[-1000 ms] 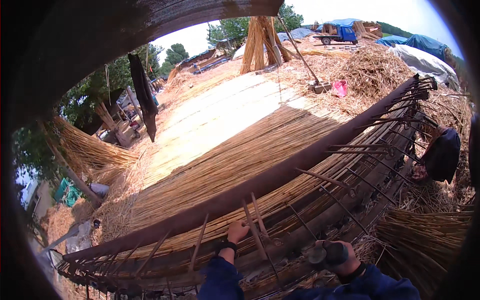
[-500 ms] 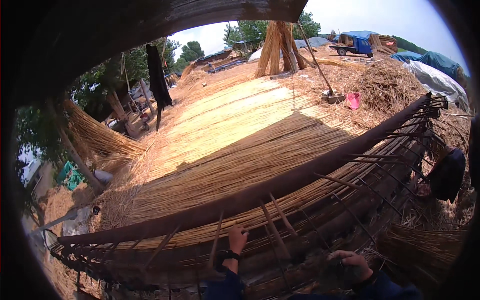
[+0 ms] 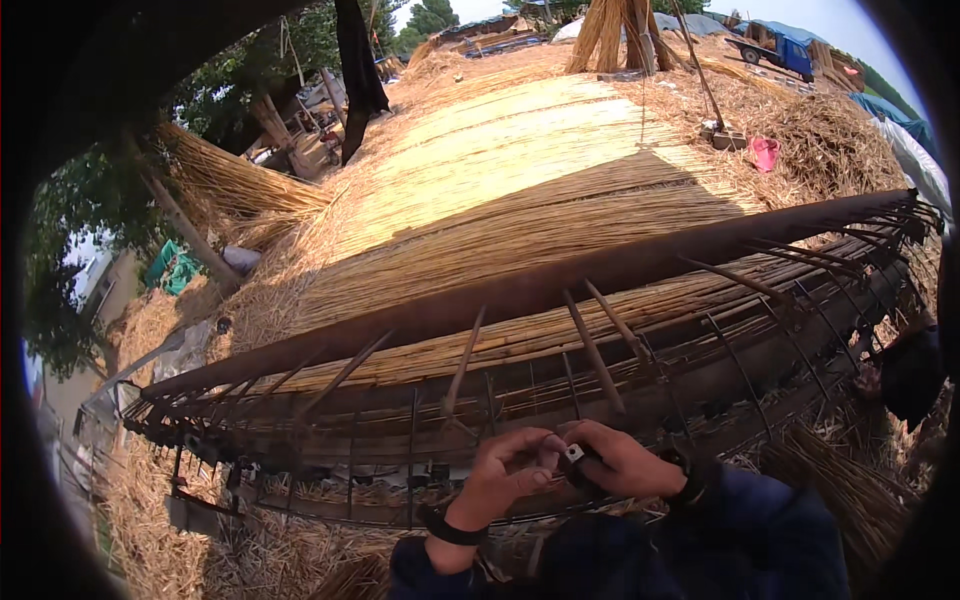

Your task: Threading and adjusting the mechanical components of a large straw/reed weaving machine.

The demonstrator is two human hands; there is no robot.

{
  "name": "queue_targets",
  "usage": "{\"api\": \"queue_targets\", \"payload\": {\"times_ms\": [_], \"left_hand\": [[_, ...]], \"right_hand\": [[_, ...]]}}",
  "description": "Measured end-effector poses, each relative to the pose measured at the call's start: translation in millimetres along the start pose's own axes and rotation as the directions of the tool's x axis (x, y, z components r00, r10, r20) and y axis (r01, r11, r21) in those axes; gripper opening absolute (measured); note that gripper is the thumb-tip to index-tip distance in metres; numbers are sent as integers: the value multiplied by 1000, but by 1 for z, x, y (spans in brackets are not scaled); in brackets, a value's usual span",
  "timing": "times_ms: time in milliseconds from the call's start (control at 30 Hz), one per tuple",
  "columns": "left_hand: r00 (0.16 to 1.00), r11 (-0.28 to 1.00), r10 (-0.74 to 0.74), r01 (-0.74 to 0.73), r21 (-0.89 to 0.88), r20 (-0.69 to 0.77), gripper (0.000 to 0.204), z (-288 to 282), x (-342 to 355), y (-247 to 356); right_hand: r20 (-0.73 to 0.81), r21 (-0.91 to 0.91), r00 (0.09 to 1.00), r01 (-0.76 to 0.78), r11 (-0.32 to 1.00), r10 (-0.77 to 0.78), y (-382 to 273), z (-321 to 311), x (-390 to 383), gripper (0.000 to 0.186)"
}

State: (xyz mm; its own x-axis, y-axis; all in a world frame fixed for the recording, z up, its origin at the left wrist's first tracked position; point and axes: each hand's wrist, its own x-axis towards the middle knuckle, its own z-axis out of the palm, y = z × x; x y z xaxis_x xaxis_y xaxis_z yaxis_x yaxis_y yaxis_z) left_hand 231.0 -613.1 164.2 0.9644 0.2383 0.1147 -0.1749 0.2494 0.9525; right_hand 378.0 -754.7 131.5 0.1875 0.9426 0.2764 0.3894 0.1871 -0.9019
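Note:
My two hands meet close together above the near edge of a reed-weaving frame. My right hand (image 3: 625, 465) is closed around a small dark object with a pale square end (image 3: 574, 454); its exact kind is not plain. Curled fingers bring my left hand (image 3: 505, 478) up to it, thumb and fingertips close together. Whether those fingertips hold anything is too small to tell. Both wrists wear dark bands. Just beyond my hands runs the frame's long dark pipe (image 3: 530, 293), with several rods (image 3: 595, 352) sticking out toward me. Reeds (image 3: 430, 362) lie lengthwise beneath it.
A broad reed mat (image 3: 480, 240) stretches away beyond the pipe, partly in shade. Reed bundles stand at the left (image 3: 230, 175) and far back (image 3: 610, 35). A loose reed bundle (image 3: 840, 490) lies at my right. A pink bag (image 3: 765, 153) and a blue truck (image 3: 785, 52) are farther off.
My left hand has drawn back from the reeds by the pipe. The right hand has moved left to join it over the frame's near edge. The view has tilted down and shifted.

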Motion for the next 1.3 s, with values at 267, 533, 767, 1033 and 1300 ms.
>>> {"api": "queue_targets", "payload": {"times_ms": [267, 533, 767, 1033, 1300], "left_hand": [[941, 994, -35, -3, -111, -337, 56, -3, 0, -66], [588, 983, -28, -129, -127, -808, 14, -71, 19, -96], [810, 748, -433, 77, -660, -395, 19, -45, 3, -93], [894, 685, -444, 294, -667, -62, 21, -86, 47, -99], [895, 752, -422, 258, -607, -142, 20, -35, 47, -74]], "right_hand": [[151, -464, 985, 146, 874, -84, 113, 48, 83, 11], [61, 886, 733, -353, 301, 678, 118, 57, 90, 26], [211, 227, 977, -30, 973, -19, 131, 18, 29, 38], [472, 592, 842, -521, 615, 259, 30, 6, -24, 50], [481, 447, 820, 77, 891, -312, -66, 30, -28, 53]]}}
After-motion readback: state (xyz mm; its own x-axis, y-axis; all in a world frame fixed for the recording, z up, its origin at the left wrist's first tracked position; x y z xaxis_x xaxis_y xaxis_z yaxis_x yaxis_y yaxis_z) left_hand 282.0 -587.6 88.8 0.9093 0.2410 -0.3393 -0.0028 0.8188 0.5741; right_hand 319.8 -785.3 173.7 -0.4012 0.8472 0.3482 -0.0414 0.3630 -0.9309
